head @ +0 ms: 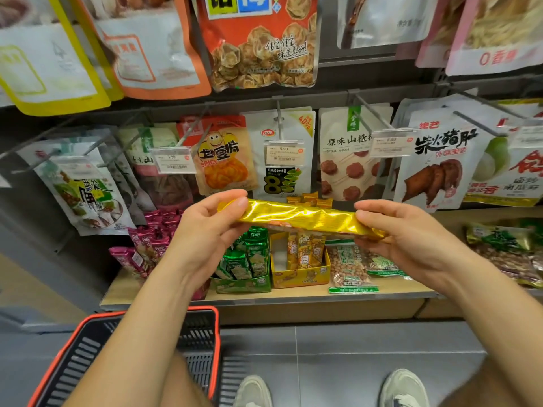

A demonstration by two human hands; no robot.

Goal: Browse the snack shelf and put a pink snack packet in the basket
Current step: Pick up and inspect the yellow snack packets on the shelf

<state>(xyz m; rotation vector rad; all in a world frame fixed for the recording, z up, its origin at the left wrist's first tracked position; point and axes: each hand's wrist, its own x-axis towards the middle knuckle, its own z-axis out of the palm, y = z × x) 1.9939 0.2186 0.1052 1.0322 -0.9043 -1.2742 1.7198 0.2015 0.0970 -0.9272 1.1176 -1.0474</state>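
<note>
Both hands hold a long gold foil packet [299, 217] level in front of the shelf [293, 295]. The left hand [205, 230] pinches its left end between thumb and curled fingers, and the right hand [405, 239] grips the right end the same way.

The task's own thing is not in hand. The pink snack packets [152, 233] stand in a loose bunch at about nine o'clock from the left hand, on the shelf's left end. They look light, thin and crinkly, with glossy film that is likely slippery, so a pinch across one packet's top seam or upper body should lift it without crushing the contents.

At six o'clock from the gold packet sit two open display boxes: a green box [244, 284] with green packets upright in it and a yellow box [299, 279] partly filled with yellow ones. Clear peanut bags [349, 268] lie just beside them, at three o'clock.

The basket [216, 342] rests on the floor at seven o'clock — the left forearm covers much of its inside, so its contents cannot be told.
</note>
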